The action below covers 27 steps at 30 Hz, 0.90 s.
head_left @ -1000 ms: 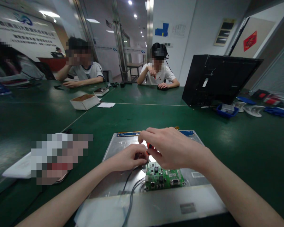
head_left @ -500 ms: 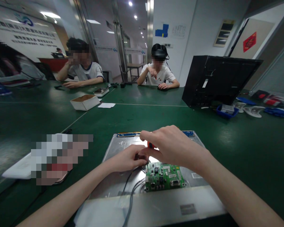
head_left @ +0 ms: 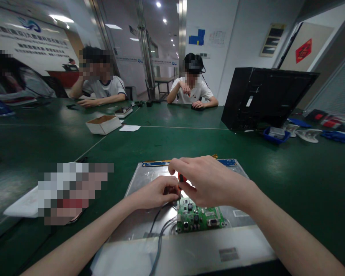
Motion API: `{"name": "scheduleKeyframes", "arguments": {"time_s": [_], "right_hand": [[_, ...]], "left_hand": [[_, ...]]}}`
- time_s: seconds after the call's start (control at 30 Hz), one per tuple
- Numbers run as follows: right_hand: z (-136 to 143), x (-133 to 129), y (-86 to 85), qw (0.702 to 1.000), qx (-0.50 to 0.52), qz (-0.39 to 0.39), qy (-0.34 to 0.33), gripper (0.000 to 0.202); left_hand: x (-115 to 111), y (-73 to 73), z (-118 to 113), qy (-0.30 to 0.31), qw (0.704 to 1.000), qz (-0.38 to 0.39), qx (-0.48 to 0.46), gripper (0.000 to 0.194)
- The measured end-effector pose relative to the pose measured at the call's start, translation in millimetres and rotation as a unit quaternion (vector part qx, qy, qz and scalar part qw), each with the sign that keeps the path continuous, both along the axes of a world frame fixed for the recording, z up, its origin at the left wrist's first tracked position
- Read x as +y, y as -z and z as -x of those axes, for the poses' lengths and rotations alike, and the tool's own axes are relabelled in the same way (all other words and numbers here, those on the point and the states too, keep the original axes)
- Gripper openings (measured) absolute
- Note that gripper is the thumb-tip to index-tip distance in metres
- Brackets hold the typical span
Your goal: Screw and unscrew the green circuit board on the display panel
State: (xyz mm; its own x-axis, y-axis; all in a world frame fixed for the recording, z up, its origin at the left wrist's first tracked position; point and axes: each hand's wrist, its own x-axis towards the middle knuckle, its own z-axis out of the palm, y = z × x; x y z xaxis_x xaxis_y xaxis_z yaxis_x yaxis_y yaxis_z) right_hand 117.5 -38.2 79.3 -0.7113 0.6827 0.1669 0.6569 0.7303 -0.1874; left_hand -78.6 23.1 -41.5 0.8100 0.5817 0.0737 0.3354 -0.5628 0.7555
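Note:
A green circuit board (head_left: 200, 217) lies on the silvery back of a display panel (head_left: 235, 245), with grey and black cables (head_left: 158, 239) at its left side. My right hand (head_left: 209, 180) is closed around the red and black handle of a screwdriver (head_left: 182, 178), held above the board's upper left corner. The screwdriver's tip is hidden behind my fingers. Close beside it, my left hand (head_left: 158, 191) has its fingers curled together at that same corner. What they pinch, if anything, cannot be made out. A blue strip board (head_left: 229, 162) runs along the panel's far edge.
Left of the panel lies a white and pink item (head_left: 71, 195), partly blurred out. Farther off stand an open white box (head_left: 103, 124), a black monitor (head_left: 264, 99) and a blue tray (head_left: 276, 135). Several people sit across the green table (head_left: 166, 142).
My right hand has turned a little at the wrist, and its lower fingers have shifted slightly, showing more of the screwdriver handle. My left hand stays at the board's corner.

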Motion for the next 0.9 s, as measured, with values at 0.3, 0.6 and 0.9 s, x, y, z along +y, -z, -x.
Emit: {"name": "scheduleKeyframes", "arguments": {"time_s": [0.3,0.6,0.9], "right_hand": [[4.5,0.9,2.3,0.994,-0.026,-0.093,0.046,0.017],[6.1,0.9,2.3,0.992,-0.033,-0.100,0.067,0.021],[5.5,1.6,3.9,0.993,-0.027,-0.088,0.070,0.023]], "left_hand": [[2.5,0.0,1.2,-0.006,1.000,-0.017,0.009,0.009],[1.2,1.0,0.1,-0.022,1.000,-0.010,0.001,0.011],[0.5,-0.4,0.1,-0.017,1.000,-0.016,-0.004,0.009]]}}
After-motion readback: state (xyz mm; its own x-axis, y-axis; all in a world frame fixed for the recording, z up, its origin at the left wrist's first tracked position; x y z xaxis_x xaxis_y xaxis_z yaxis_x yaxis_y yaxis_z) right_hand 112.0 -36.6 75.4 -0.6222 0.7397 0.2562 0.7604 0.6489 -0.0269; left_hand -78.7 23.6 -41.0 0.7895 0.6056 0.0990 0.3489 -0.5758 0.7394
